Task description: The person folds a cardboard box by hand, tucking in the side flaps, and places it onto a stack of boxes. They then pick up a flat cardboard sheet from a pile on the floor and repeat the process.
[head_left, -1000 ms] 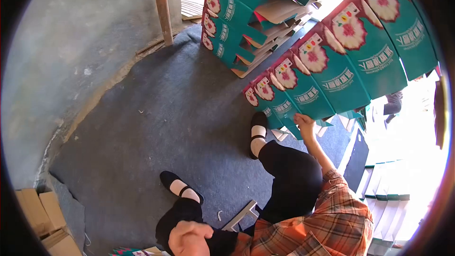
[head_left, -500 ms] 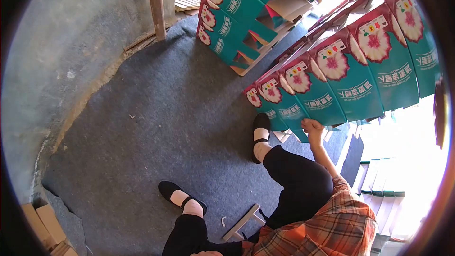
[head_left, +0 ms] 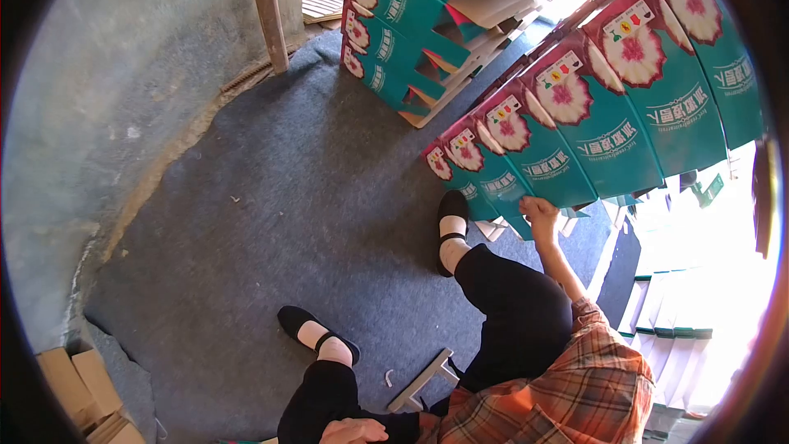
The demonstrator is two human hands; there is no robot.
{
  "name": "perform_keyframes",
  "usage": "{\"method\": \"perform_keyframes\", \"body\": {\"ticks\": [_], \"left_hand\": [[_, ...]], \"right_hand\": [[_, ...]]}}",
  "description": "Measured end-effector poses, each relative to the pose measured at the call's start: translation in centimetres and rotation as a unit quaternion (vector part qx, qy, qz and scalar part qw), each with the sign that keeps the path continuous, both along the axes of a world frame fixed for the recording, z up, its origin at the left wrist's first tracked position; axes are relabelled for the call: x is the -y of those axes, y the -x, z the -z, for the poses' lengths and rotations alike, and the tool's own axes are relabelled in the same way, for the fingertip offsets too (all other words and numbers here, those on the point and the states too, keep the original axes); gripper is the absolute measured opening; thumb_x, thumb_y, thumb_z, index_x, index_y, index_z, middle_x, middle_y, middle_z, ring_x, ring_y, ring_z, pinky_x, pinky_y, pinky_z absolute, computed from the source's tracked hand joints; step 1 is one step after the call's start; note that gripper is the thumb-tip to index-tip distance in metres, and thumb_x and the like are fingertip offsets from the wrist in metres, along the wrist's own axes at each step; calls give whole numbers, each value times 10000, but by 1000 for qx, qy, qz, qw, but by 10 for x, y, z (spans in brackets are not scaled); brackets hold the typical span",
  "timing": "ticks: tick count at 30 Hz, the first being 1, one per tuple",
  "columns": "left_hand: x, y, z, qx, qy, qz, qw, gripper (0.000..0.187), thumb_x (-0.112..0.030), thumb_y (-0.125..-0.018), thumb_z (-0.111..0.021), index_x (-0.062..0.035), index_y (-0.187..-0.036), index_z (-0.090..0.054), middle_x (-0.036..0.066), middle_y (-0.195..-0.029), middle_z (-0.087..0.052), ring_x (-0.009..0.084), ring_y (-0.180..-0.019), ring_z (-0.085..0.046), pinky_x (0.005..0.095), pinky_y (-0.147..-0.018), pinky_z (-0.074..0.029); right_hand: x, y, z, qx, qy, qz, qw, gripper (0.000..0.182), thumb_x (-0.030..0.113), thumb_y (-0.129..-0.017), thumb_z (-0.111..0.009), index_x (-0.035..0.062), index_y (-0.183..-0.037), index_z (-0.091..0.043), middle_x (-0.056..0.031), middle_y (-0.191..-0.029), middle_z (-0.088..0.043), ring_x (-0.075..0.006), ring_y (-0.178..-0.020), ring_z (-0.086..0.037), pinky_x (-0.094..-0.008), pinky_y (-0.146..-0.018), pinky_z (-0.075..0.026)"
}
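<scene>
A long row of teal-and-maroon printed cartons [head_left: 608, 144] stands on edge at the right, pressed side by side. At the lower edge of this row, my right hand [head_left: 539, 215] is closed, its fingers curled on the bottom of one carton. Near the bottom of the view, my left hand [head_left: 355, 431] lies over my left thigh with its fingers loosely extended. Nothing shows in that hand, though its lower part is cut off by the frame.
Another stack of printed cartons [head_left: 399, 37] stands ahead, its flaps open. A wooden post [head_left: 268, 12] leans by the concrete wall [head_left: 156, 74]. Brown cardboard pieces [head_left: 78, 386] sit at lower left. Flat stacked packaging [head_left: 670, 337] is at right. A stool-like frame [head_left: 421, 380] is beside my legs.
My left hand has come further into view over the thigh. My right hand stays at the carton edge, a little higher. A teal sliver now shows at the bottom edge.
</scene>
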State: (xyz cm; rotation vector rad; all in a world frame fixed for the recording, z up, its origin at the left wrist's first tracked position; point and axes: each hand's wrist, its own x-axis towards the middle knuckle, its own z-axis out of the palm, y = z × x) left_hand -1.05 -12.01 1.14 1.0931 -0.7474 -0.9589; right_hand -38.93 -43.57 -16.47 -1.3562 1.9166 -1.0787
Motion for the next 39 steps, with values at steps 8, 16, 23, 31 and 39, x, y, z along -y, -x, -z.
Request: {"method": "perform_keyframes", "body": {"ticks": [8, 16, 23, 31, 39], "left_hand": [[2, 18, -10, 52, -38, -8, 998, 231, 42, -897, -462, 39, -1103, -567, 160, -839, -597, 225, -717, -557, 331, -683, -488], [9, 50, 16, 67, -58, -47, 995, 330, 140, -774, -399, 8, -995, -605, 128, -711, -562, 183, -584, -571, 289, -581, -489], [21, 61, 9, 63, -38, -27, 997, 318, 112, -801, -433, 7, -1042, -612, 106, -754, -582, 175, -656, -582, 285, -643, -479], [9, 42, 12, 51, -32, -21, 998, 250, 57, -860, -497, 33, -1089, -597, 92, -817, -593, 157, -731, -594, 260, -680, -458], [-36, 14, 26, 86, -26, -56, 994, 272, 71, -863, -465, 19, -1095, -599, 86, -804, -599, 148, -728, -582, 259, -713, -450]], "right_hand": [[-3, -7, -10, -29, 9, -5, 1000, 229, 189, -831, -653, -33, -855, -705, -86, -725, -691, -138, -683, -652, -262, -656, -506], [-2, 0, -7, -80, 12, -25, 996, 223, 250, -799, -654, 37, -830, -713, -62, -649, -635, -104, -618, -589, -275, -602, -460], [3, 6, 1, -72, 37, -41, 996, 210, 245, -796, -661, 49, -842, -720, -93, -670, -649, -138, -615, -612, -297, -607, -477], [6, 5, 6, -57, 29, -33, 997, 203, 247, -789, -665, 62, -840, -731, -74, -676, -662, -133, -629, -620, -297, -621, -481], [14, 7, 11, -29, 46, -29, 998, 168, 202, -782, -653, 54, -799, -731, -26, -654, -644, -98, -624, -601, -267, -603, -478]]}}
